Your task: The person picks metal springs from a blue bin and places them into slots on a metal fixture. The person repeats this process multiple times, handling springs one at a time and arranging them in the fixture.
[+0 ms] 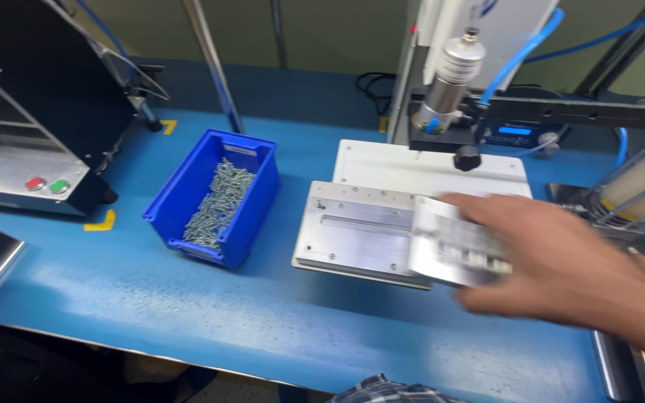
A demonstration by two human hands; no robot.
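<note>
Right hand [561, 269] is gripping a flat metal plate [453, 242], fingers over the top face and far edge, thumb side hidden. Motion blur on both. The plate sits at the right end of the metal fixture [356, 235], overlapping its edge; can't tell if it's resting on it or just above it. Fixture is on a white base [382, 160] under a silver press cylinder [453, 78] with blue air hoses.

Left hand not in view.

Handling guess: plate looks like thin stiff aluminium, light, won't flex. Smooth bare faces, so likely slippery; edge grip beats pinching the faces. Small features on the top face are too blurred to read, best not to press on them.

Around it: blue bin [214, 195] of small screws [219, 201] left of the fixture, well apart from the hand. Black machine [39, 97] with red and green buttons at far left. All on the blue counter [263, 313].
</note>
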